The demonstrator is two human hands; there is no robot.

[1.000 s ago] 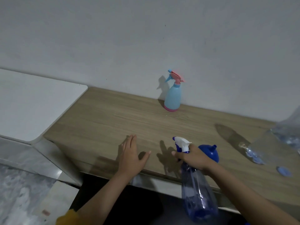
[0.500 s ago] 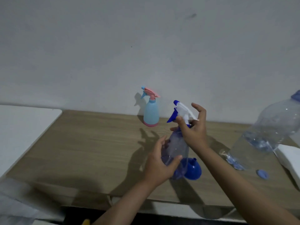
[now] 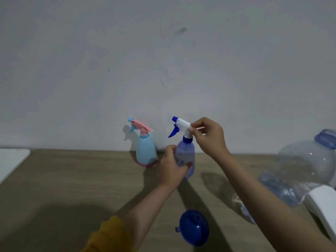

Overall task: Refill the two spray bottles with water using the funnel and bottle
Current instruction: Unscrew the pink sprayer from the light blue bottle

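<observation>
Progress first: nothing refilled yet as far as visible; both spray bottles have trigger heads on, funnel unused, so opening, pouring and recapping both are all left, I'd judge.

Left to right. White surface (image 3: 11, 160) at far left edge, butting the wooden desk (image 3: 72, 188). Light blue spray bottle (image 3: 146, 151) with pink trigger head stands upright at the back by the wall, untouched, long axis vertical, nozzle pointing left. Just right of it, nearly touching, left hand (image 3: 172, 166) grips the body of the clear blue spray bottle (image 3: 186, 157), fingers and thumb curled round it. Bottle upright, long axis vertical, looks empty or near empty, base seems on or just above the desk, cannot tell which. Its white trigger head (image 3: 181, 126) points nozzle left, blue lever below. Right hand (image 3: 207, 137) pinches the back of that head near the neck collar, fingertips clamped on it; likely about to unscrew it, judging by the grip.

Nearer the camera, blue funnel (image 3: 194, 227) lies on the desk, mouth down, spout stub up and slightly tilted, well apart from both bottles. Right side: large clear water bottle (image 3: 305, 171) with blue neck, partly behind the right forearm, leaning, some water in it. White object (image 3: 323, 206) at far right edge, beside the big bottle.
</observation>
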